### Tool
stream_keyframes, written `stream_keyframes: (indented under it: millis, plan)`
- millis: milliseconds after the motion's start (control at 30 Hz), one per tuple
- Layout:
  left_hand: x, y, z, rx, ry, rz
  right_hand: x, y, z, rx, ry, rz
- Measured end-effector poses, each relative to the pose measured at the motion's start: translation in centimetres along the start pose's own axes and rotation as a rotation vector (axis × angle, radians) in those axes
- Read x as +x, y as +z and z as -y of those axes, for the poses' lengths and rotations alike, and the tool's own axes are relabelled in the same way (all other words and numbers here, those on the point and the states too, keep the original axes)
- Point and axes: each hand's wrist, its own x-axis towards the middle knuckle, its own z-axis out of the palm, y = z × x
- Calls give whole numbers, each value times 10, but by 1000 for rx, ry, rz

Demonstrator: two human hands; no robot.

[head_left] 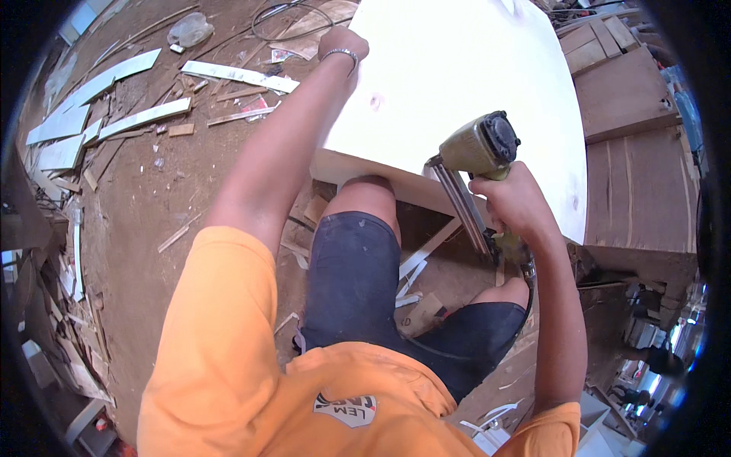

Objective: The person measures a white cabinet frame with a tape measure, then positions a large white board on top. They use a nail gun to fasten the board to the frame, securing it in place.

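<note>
A large white board [464, 68] lies flat in front of me, its near edge over my left knee. My right hand [516, 202] grips the handle of an olive-green nail gun [478, 148], whose nose and metal magazine press against the board's near edge. My left hand [344, 44], with a metal bracelet at the wrist, reaches out over the board's far left edge, the fingers hidden behind the wrist. A black hose runs down from the nail gun past my right knee.
White strips and wood offcuts [114, 99] litter the dirt floor at left. Brown wooden panels [632, 137] stand to the right of the board. Cables lie on the floor at the top. More scraps sit between my knees.
</note>
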Motion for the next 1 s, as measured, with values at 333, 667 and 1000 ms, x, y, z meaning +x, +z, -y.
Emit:
stream_keyframes:
  millis: [333,667,1000]
  plan:
    - [87,17,23,167,313,-10,12,11,-9,-213,-51,-40]
    - [13,6,9,50,320,-192,7,12,-10,-156,-5,-31]
    - [11,1,6,86,296,-120,5,15,-16,-164,-23,-58]
